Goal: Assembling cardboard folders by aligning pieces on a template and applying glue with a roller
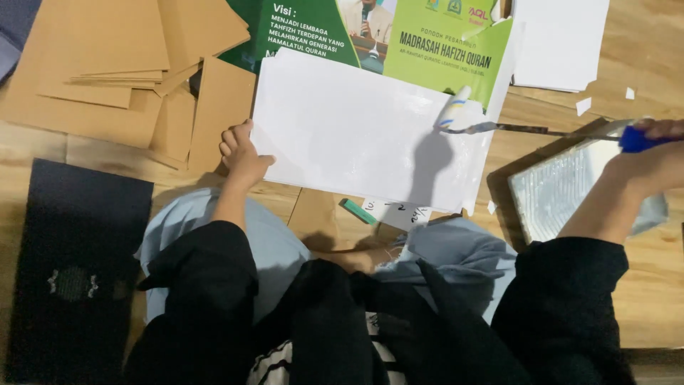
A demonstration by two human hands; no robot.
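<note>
My left hand presses down the left edge of a large white sheet lying on the floor in front of my knees. My right hand grips the blue handle of a long thin brush. Its white-coated tip rests on the sheet's upper right part. A tray of pale glue lies under my right wrist.
A green printed poster lies beneath the white sheet. Brown card pieces are stacked at the upper left, white paper at the upper right. A black board lies at the left. A small green stick sits near my knees.
</note>
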